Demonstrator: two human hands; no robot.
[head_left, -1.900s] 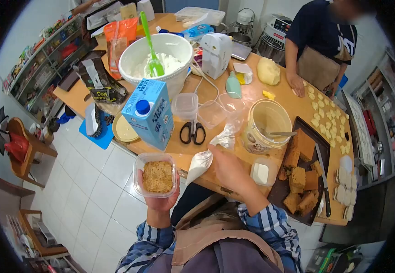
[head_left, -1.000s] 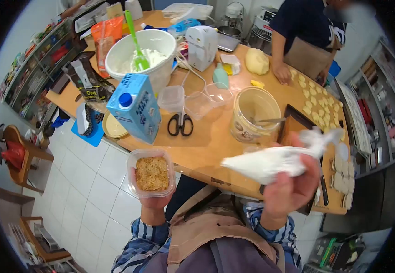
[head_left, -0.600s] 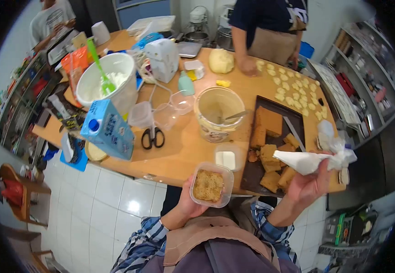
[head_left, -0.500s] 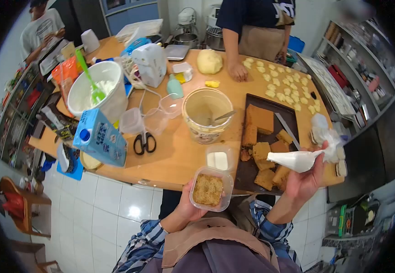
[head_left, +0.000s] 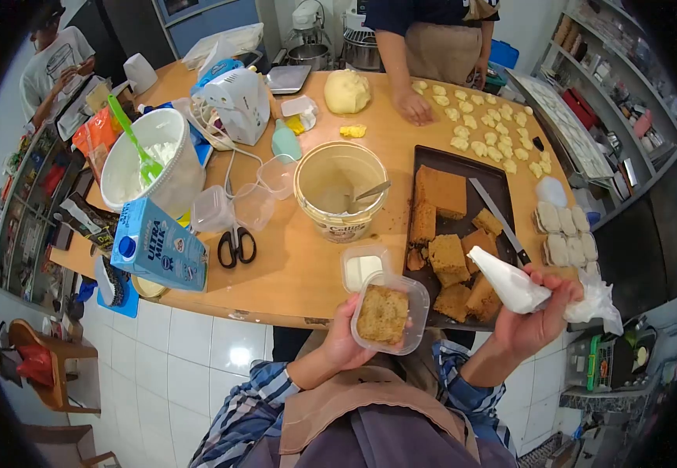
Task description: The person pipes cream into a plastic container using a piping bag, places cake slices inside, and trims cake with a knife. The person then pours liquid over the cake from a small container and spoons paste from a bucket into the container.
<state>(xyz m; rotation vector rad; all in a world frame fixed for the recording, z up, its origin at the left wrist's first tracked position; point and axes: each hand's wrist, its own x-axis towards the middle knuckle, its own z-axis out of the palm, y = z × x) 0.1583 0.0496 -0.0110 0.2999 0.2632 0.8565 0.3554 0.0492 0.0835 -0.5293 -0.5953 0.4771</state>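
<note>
My left hand is closed round a clear plastic cup at the table's front edge, with a piece of brown cake inside. My right hand grips a piping bag of white cream, its tip pointing up and left over the cake tray. Just behind the cup sits another small container with white filling. The dark tray holds cut cake pieces and a knife.
A tub with a spoon, black scissors, a milk carton and a white bowl stand on the table. A co-worker's hand rests beside small dough pieces. Another person stands back left.
The piping bag came up off the table in my right hand and swung right, over the cake tray. My left hand carried the cup rightwards. The view has shifted right.
</note>
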